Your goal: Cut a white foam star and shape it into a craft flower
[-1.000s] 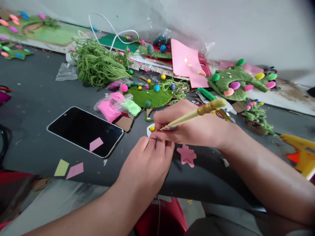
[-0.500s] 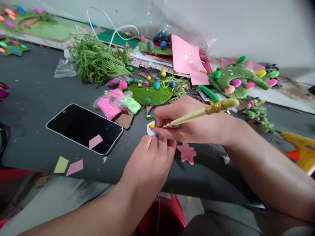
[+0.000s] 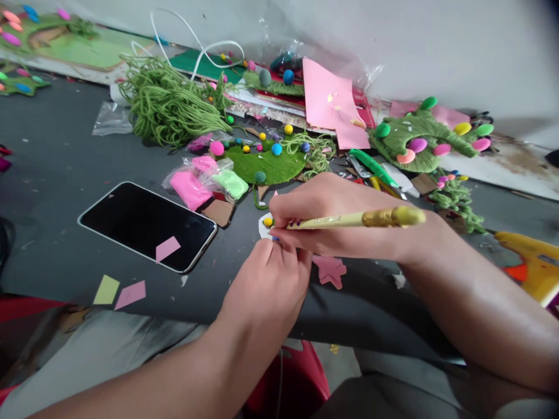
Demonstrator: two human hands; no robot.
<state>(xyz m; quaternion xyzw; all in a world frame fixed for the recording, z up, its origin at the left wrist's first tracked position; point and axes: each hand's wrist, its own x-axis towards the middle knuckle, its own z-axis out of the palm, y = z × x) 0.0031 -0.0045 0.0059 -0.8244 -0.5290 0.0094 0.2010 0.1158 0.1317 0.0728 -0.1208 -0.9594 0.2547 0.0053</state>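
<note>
My right hand (image 3: 336, 195) is closed around a pale yellow pencil (image 3: 340, 221) with a gold ferrule and yellow eraser end. Its tip is hidden behind the fingers. Under those fingertips lies a small white piece (image 3: 262, 230), with a yellow ball (image 3: 268, 222) and a bit of blue on it. My left hand (image 3: 266, 285) is curled at the near edge of this piece, its fingertips partly covered by the right hand. They appear to pinch or hold it down. Just right of the left hand lies a pink paper star (image 3: 331, 270).
A phone (image 3: 148, 224) lies at the left, beside paper scraps (image 3: 130, 295). Behind the hands are bagged pink clay (image 3: 191, 189), a green felt piece (image 3: 262, 166), green yarn (image 3: 174, 107) and a green cutter (image 3: 373, 167). A yellow glue gun (image 3: 530, 259) sits at the right.
The pencil's eraser end has swung down toward me, so the pencil lies flatter in my right hand. The left hand stays in nearly the same place. The whole view has shifted slightly.
</note>
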